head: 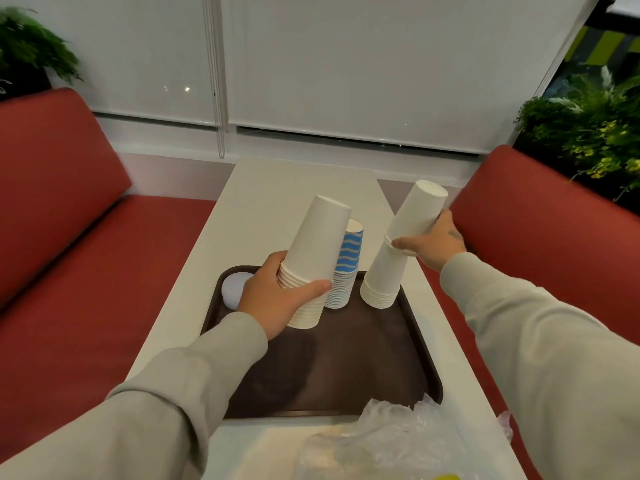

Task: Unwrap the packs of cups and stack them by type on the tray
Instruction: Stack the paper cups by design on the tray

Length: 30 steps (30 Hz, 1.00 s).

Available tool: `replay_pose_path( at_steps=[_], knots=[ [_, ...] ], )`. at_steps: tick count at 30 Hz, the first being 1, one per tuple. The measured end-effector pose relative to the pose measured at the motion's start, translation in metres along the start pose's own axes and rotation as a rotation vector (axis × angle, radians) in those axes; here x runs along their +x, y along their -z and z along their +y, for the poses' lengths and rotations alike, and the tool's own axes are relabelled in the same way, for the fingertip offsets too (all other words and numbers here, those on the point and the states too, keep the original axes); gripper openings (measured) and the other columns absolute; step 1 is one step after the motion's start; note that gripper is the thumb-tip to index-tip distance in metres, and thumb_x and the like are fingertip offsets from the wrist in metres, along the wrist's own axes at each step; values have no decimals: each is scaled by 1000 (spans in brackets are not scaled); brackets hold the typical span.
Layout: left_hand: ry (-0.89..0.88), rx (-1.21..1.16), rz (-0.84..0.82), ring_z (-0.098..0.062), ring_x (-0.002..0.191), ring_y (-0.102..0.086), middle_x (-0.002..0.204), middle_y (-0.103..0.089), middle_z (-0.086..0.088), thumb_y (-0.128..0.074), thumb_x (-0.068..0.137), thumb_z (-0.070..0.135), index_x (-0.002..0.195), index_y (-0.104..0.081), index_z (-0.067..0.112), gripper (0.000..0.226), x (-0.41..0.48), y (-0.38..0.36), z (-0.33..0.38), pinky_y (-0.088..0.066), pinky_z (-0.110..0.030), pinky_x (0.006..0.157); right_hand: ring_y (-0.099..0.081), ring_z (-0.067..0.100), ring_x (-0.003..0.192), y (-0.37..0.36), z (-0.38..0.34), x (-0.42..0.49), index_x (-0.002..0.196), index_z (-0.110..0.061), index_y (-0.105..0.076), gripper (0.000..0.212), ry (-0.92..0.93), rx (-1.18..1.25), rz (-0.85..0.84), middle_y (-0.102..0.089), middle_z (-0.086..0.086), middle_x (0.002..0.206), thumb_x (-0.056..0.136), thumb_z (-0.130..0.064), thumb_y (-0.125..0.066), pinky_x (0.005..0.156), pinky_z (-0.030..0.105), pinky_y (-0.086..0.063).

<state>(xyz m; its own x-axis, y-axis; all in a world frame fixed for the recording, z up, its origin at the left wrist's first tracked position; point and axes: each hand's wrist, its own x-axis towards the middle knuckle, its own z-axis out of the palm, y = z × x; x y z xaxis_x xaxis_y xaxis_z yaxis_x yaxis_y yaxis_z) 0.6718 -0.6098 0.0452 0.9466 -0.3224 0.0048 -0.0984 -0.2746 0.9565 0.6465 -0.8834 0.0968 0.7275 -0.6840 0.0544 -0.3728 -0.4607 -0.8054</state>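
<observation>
grips a tilted stack of plain white cups (317, 251) low by the rims in the left hand (277, 299), bottom rim at or just over the brown tray (346, 379), beside the blue-wave stack (347, 271) standing there, probably to merge it with its own kind. clasps with the right hand (433, 242) the upper white cups (417, 213) leaning off the white stack (382, 282) at the tray's far right corner, seemingly to steady or seat them. has the crumpled clear wrap (391, 434) lying off the tray on the near desk (277, 188), clear of stacking room.
</observation>
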Motion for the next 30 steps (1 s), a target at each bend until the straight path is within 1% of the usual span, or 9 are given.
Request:
replay_pose_path(
  at_steps=[8, 14, 16, 19, 21, 22, 24, 27, 30],
  knots=[
    [10, -10, -1, 5, 93, -55, 102, -57, 25, -83, 70, 47, 131, -50, 33, 71, 3, 5, -6, -41, -13, 68, -51, 36, 125, -27, 17, 9, 135, -12, -37, 84, -70, -67, -18, -52, 11, 138, 70, -24, -90, 101, 48, -46],
    [11, -11, 7, 4, 94, -55, 102, -57, 24, -83, 69, 47, 131, -50, 32, 72, 4, 7, -7, -43, -14, 70, -54, 39, 121, -32, 32, -5, 138, -9, -32, 92, -182, -256, -113, -47, 18, 141, 70, -28, -90, 90, 41, -48],
    [12, -7, 2, 4, 93, -55, 102, -57, 23, -83, 70, 48, 131, -49, 32, 72, 3, 6, -5, -42, -14, 69, -60, 37, 107, -32, 33, -11, 135, -6, -34, 82, -227, -291, -166, -50, 19, 135, 74, -24, -86, 83, 42, -57],
    [18, -19, -14, 2, 94, -56, 106, -60, 19, -84, 68, 49, 129, -49, 33, 72, 1, 2, -3, -44, -16, 70, -70, 27, 86, -27, 23, -24, 120, -7, -52, 47, -239, -258, -360, -64, 16, 112, 82, -19, -77, 66, 39, -63],
    [22, -13, -23, 1, 94, -57, 106, -60, 19, -84, 67, 50, 127, -49, 34, 71, -2, -1, 0, -45, -17, 70, -74, 22, 80, -22, 10, -36, 111, -11, -60, 28, -206, -207, -498, -70, 13, 101, 86, -17, -73, 69, 38, -63],
    [21, -9, -24, 0, 95, -58, 106, -61, 19, -85, 66, 51, 126, -50, 34, 71, -3, -3, 1, -46, -18, 71, -75, 21, 82, -19, 2, -42, 110, -13, -62, 25, -167, -160, -558, -72, 11, 100, 87, -16, -71, 70, 37, -63],
    [19, 7, -18, -2, 97, -60, 109, -63, 17, -86, 63, 54, 124, -51, 35, 73, -5, -6, 3, -52, -24, 78, -75, 20, 90, -16, -14, -55, 114, -16, -64, 27, -87, -19, -665, -74, 8, 104, 88, -13, -70, 74, 37, -62],
    [16, 27, -15, -9, 100, -62, 111, -65, 14, -86, 56, 60, 122, -53, 36, 77, -9, -10, 8, -56, -38, 88, -71, 19, 103, -14, -34, -72, 122, -20, -63, 33, -28, 159, -768, -73, 4, 113, 89, -13, -66, 84, 44, -60],
    [15, 53, -23, -15, 101, -62, 113, -64, 9, -86, 62, 55, 121, -52, 34, 71, -15, -12, 18, -56, -41, 89, -68, 20, 108, -21, -46, -86, 126, -23, -59, 47, 14, 160, -753, -67, 0, 120, 84, -23, -77, 87, 46, -60]
  ],
)
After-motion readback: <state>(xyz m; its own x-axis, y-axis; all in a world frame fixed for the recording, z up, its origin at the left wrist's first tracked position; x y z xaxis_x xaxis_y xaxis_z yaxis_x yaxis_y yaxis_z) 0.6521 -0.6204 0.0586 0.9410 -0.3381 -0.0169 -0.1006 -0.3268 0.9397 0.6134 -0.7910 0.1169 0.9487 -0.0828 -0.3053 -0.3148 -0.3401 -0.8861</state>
